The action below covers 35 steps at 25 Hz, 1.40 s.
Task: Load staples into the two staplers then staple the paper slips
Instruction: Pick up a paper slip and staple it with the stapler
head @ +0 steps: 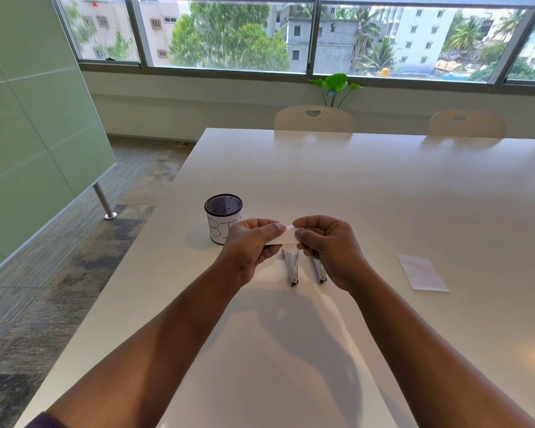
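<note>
Both hands hold one small white paper slip above the table. My left hand pinches its left end and my right hand pinches its right end. Beneath them two small silver staplers lie side by side on the white table: the left stapler is in full view, the right stapler is partly hidden under my right hand. A second white paper slip lies flat to the right.
A black mesh cup with a white label marked in black letters stands just left of my left hand. Two white chairs stand at the far table edge. The table's left edge drops to carpet.
</note>
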Each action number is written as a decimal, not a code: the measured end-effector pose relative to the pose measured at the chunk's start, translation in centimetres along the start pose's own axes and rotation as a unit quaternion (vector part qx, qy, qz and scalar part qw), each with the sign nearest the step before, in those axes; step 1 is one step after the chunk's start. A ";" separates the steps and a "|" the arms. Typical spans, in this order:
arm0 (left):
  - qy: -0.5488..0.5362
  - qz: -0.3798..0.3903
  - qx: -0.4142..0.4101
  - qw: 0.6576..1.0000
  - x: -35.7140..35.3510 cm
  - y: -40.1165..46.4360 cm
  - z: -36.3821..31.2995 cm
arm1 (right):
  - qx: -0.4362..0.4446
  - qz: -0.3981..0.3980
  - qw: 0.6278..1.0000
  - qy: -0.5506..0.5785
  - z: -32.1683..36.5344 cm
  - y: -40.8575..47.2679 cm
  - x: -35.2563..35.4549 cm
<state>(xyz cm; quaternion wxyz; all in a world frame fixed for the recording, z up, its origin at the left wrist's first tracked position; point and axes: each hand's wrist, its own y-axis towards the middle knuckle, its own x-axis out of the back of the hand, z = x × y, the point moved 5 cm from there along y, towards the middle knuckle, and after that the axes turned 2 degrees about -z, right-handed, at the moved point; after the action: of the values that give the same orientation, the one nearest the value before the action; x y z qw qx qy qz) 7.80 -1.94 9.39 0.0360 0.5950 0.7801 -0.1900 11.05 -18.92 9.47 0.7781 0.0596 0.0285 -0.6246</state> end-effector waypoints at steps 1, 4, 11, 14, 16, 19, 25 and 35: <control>-0.006 -0.009 0.002 1.000 0.0 0.1 0.0 | 0.001 0.000 1.000 -0.003 0.0 0.0 0.0; -0.021 -0.013 0.009 1.000 -0.1 0.1 0.1 | 0.002 -0.001 1.000 -0.009 0.0 0.0 0.0; 0.019 0.044 0.001 0.999 -0.1 0.0 -0.1 | 0.001 -0.022 1.000 -0.013 -0.2 0.2 0.3; 0.026 0.033 0.000 0.999 0.0 0.2 0.1 | 0.001 -0.010 1.000 -0.016 -0.2 0.2 0.2; 0.019 0.014 0.006 1.000 0.0 0.5 0.2 | 0.002 -0.003 1.000 -0.012 -0.2 0.2 0.1; -0.004 -0.010 0.016 1.000 0.0 0.9 0.3 | 0.003 0.002 1.000 -0.006 -0.1 0.3 0.1; 0.001 0.053 0.010 0.999 -0.3 0.6 0.0 | 0.006 -0.007 1.000 -0.016 0.0 0.5 0.5; -0.003 0.016 0.017 1.000 -0.1 1.1 -0.2 | 0.007 0.010 1.000 -0.010 0.2 0.9 0.1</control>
<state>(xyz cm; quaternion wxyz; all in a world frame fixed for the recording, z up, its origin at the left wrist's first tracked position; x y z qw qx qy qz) 8.92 -1.73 9.34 0.0310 0.6075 0.7670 -0.2042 11.94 -18.87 9.72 0.7839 0.0586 0.0156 -0.6179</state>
